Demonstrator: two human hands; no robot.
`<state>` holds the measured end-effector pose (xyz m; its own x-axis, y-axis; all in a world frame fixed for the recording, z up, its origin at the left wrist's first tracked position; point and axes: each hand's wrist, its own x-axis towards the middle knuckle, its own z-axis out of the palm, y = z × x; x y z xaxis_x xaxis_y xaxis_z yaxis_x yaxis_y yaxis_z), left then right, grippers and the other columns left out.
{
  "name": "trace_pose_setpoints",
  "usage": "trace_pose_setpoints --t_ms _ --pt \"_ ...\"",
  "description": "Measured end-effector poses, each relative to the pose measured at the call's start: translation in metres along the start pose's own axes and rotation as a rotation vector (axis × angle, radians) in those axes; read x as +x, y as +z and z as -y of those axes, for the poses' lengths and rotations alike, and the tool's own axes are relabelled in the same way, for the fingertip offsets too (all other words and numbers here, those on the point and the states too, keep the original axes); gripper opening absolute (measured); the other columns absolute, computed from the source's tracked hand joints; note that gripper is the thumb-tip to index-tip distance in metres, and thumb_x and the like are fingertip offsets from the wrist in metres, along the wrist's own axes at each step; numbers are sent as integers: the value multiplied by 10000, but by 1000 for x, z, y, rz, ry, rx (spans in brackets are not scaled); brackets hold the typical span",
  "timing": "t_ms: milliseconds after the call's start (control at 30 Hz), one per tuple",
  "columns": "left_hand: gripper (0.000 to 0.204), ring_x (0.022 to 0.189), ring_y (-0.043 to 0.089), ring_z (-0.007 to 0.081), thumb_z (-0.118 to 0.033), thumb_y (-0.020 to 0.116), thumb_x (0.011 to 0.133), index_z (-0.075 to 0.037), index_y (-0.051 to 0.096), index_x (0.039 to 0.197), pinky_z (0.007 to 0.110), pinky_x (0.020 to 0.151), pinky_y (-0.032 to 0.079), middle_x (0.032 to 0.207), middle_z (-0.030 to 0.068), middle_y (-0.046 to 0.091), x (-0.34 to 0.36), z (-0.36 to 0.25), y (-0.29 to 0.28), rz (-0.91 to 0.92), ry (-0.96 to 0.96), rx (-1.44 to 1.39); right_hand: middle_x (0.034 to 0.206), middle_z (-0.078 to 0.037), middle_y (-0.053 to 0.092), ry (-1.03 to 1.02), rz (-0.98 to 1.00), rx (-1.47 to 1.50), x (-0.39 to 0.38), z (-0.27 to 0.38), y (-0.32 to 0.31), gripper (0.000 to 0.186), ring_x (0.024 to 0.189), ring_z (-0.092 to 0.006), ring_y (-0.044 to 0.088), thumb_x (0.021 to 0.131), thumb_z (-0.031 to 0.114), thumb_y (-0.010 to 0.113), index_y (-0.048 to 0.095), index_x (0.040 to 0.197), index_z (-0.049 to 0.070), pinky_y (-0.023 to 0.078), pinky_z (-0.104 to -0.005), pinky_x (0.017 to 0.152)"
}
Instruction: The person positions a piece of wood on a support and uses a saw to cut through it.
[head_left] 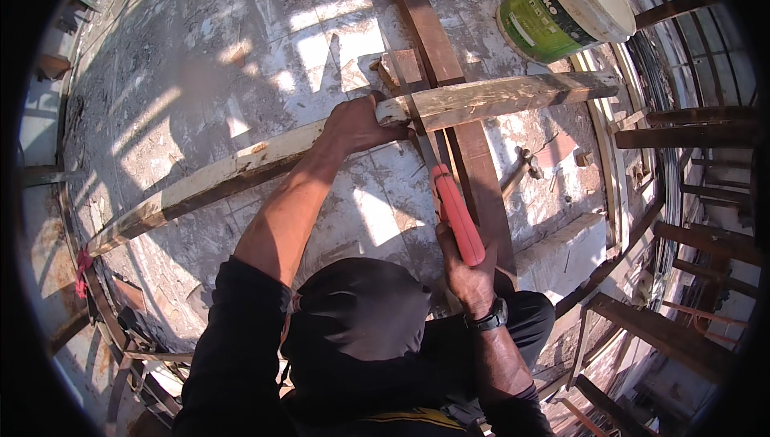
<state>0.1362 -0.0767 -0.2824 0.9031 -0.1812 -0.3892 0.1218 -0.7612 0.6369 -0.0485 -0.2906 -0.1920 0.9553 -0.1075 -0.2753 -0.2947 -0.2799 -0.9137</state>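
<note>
A long, weathered wooden beam [216, 171] lies across the floor from lower left to upper right. My left hand [357, 126] is closed over it near its middle, pressing beside the cut line. In my right hand [469, 277] is the red handle of a handsaw [457, 216]. The saw's blade runs away from me and crosses the beam just right of my left fingers; how deep it sits in the wood I cannot tell. Under the beam passes a brown plank [480, 168], roughly at right angles to it. A small wood block [401, 68] lies just beyond the blade.
A green and white bucket [561, 12] stands at the far right, near the beam's end. What looks like a hammer [525, 164] lies right of the plank. A pale block [565, 252] rests at the near right. Several dark timbers [690, 136] line the right side.
</note>
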Motion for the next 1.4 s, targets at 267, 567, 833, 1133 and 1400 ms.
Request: trace_pose_setpoints --t_ms 267,567,833,1133,1400 --pt "835 1050 683 399 -426 863 651 20 545 1281 429 947 536 1159 233 694 -5 14 -5 74 29 239 679 -6 574 65 21 -69 -22 -3 -2 159 648 -54 487 908 80 707 630 835 -37 439 -286 579" --pt "707 941 719 384 -406 847 708 57 565 1161 444 883 566 988 267 724 15 -59 12 12 112 290 803 -104 707 163 91 -135 -55 -1 -59 209 707 -164 667 932 173 693 709 1028 -12 510 -335 635" --pt "606 998 680 269 -229 836 791 25 520 1242 392 915 519 1100 185 692 8 13 14 -31 158 -7 878 -189 717 47 152 -201 -113 15 -80 333 791 -357 687 901 299 694 673 1040 -3 520 -426 672" --pt "591 935 715 298 -222 853 766 14 536 1206 454 824 559 1057 172 715 39 73 30 18 230 -482 805 -239 697 40 91 -121 21 26 -3 236 766 -445 673 845 242 632 716 908 30 526 -496 685" --pt "758 978 698 410 -373 860 617 34 537 1169 430 880 557 1028 264 711 29 4 -6 15 122 179 765 -131 709 132 46 -57 -20 -3 -27 190 700 -192 704 894 126 732 706 997 -32 537 -335 686"
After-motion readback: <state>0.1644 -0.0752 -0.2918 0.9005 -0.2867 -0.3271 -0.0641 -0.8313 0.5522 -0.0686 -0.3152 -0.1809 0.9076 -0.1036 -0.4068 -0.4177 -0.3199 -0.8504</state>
